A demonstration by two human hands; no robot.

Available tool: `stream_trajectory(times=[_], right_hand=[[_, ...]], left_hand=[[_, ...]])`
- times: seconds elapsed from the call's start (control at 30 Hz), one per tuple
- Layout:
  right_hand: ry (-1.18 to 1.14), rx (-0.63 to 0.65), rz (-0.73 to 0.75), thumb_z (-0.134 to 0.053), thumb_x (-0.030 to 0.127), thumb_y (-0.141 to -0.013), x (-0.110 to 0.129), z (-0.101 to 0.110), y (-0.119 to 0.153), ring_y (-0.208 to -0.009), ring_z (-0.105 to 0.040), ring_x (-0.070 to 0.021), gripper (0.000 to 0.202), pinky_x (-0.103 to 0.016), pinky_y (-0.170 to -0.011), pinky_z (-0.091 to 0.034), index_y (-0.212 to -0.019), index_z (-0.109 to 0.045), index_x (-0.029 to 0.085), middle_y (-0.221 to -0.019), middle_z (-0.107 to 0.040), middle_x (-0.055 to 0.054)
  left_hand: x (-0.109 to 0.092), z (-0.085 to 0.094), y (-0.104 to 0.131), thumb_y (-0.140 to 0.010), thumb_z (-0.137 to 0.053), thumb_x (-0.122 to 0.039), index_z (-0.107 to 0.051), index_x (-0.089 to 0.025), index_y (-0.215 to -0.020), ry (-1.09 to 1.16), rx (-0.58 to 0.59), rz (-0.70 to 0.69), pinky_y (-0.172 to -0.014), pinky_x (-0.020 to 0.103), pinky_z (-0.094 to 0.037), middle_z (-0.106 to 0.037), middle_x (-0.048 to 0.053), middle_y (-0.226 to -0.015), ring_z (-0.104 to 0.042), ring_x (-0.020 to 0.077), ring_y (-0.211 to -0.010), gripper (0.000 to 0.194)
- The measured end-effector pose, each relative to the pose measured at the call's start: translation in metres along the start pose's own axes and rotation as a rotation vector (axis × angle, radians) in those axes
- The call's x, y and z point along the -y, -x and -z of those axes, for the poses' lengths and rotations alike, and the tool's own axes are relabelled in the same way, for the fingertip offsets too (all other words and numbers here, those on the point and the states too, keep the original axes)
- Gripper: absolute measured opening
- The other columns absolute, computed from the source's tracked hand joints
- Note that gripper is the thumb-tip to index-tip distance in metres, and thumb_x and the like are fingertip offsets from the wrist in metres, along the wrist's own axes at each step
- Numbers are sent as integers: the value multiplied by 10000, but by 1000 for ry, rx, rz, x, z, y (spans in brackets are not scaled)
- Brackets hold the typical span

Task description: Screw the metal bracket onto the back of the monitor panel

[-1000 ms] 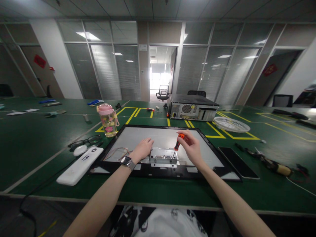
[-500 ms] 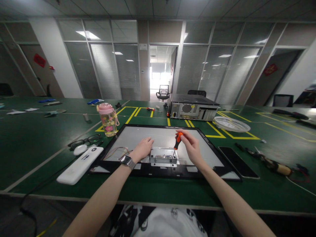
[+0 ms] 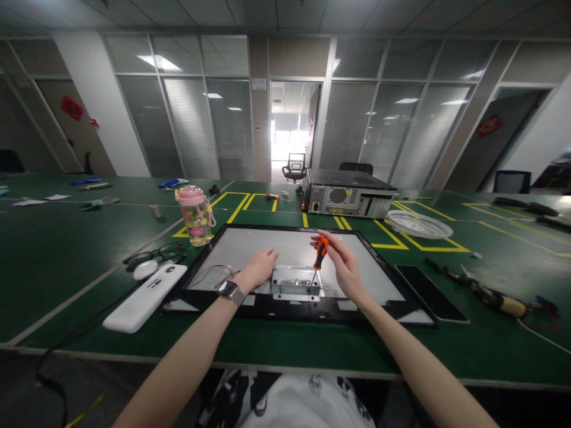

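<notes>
In the head view a flat monitor panel [image 3: 232, 241] with a black frame lies on the green table, its grey back up. A silver metal bracket [image 3: 294, 280] sits near its front edge. My right hand [image 3: 342, 261] holds an orange and black screwdriver [image 3: 320, 252], leaning slightly, its tip down at the bracket's right end. My left hand [image 3: 256, 269], with a watch on the wrist, lies palm down at the bracket's left side, fingers stretched out. Whether its fingertips press on the bracket cannot be made out. Thin wires [image 3: 209, 272] lie left of this hand.
A pink-lidded bottle [image 3: 195, 217], glasses [image 3: 154, 254] and a white power bank [image 3: 145, 299] are on the left. On the right lie a black phone [image 3: 430, 292] and a tangle of wired parts [image 3: 499, 297]. Behind stand a computer case [image 3: 350, 193] and a white basket [image 3: 419, 224].
The screwdriver's handle has shifted slightly left, and the fingers of my right hand have loosened and spread a little around it. My left hand and the panel stay put.
</notes>
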State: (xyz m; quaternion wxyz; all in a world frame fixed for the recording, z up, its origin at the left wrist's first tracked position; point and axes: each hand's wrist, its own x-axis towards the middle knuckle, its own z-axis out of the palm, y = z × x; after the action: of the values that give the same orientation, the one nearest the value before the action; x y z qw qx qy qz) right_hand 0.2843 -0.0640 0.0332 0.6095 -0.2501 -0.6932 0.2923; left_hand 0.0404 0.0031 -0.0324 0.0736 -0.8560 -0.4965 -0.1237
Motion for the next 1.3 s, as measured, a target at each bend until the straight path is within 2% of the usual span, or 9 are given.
stream_trajectory(times=[0.07,0.23,0.37,0.57,0.7,0.8,0.97,1.2,1.3], right_hand=[[-2,-11,-10,-539,346,-949,-1,-1,0,-928,-651,-210,283,-404,-887,-498,-1216,-620,296,-1069,-658,-53],[107,-153,54,-740,310,-799,-7,-1,-2,-839,-578,-185,193,-344,-804,-482,-976,-674,270,-921,-585,-21],[63,-192,37,-751,351,-786,-6,0,-4,-808,-555,-185,146,-341,-772,-471,-864,-673,257,-858,-556,-13],[-278,-69,-201,-654,464,-862,-2,1,-7,-844,-615,-196,276,-375,-827,-481,-1066,-690,281,-887,-667,-26],[-487,-40,-250,-707,467,-819,-3,1,-10,-887,-624,-190,223,-397,-930,-467,-921,-712,268,-910,-677,-19],[-502,-50,-271,-764,453,-769,-3,2,-10,-861,-613,-169,212,-391,-964,-459,-851,-715,263,-898,-658,-3],[-504,27,-311,-719,471,-812,1,1,-10,-877,-637,-191,288,-415,-945,-470,-1022,-680,277,-877,-680,-13],[-427,13,-250,-768,464,-761,-4,0,-8,-849,-635,-172,240,-444,-979,-481,-883,-675,279,-903,-661,5],[-375,41,-260,-716,511,-796,-1,1,-9,-867,-658,-203,313,-468,-951,-497,-1006,-674,283,-888,-681,-20]], left_hand=[[0,0,0,-958,-376,-163,-569,-106,-1236,-7,4,-2,-1029,409,-445,-564,202,-1332,-565,265,-1222,344],[0,0,0,-960,-375,-155,-564,-113,-1243,-18,8,-4,-1035,404,-445,-563,196,-1335,-555,258,-1237,342],[-1,0,0,-962,-374,-149,-556,-113,-1252,-27,11,0,-1041,403,-440,-561,192,-1341,-544,256,-1253,345],[-2,2,1,-957,-392,-143,-561,-116,-1252,-30,13,9,-1038,389,-445,-567,191,-1335,-552,249,-1245,340],[-3,4,1,-962,-393,-152,-564,-117,-1246,-32,16,12,-1036,391,-447,-567,193,-1333,-562,252,-1232,334],[-3,5,1,-965,-382,-153,-569,-115,-1235,-29,17,8,-1034,389,-447,-566,190,-1331,-563,252,-1228,331],[-2,4,1,-962,-377,-149,-566,-119,-1236,-22,15,6,-1036,385,-443,-572,186,-1323,-562,243,-1227,335],[-2,3,1,-955,-370,-146,-563,-116,-1237,-12,8,1,-1026,399,-447,-565,197,-1331,-567,254,-1216,343],[-1,2,1,-956,-371,-154,-562,-123,-1237,-5,2,0,-1024,403,-447,-565,193,-1333,-566,255,-1214,341]])
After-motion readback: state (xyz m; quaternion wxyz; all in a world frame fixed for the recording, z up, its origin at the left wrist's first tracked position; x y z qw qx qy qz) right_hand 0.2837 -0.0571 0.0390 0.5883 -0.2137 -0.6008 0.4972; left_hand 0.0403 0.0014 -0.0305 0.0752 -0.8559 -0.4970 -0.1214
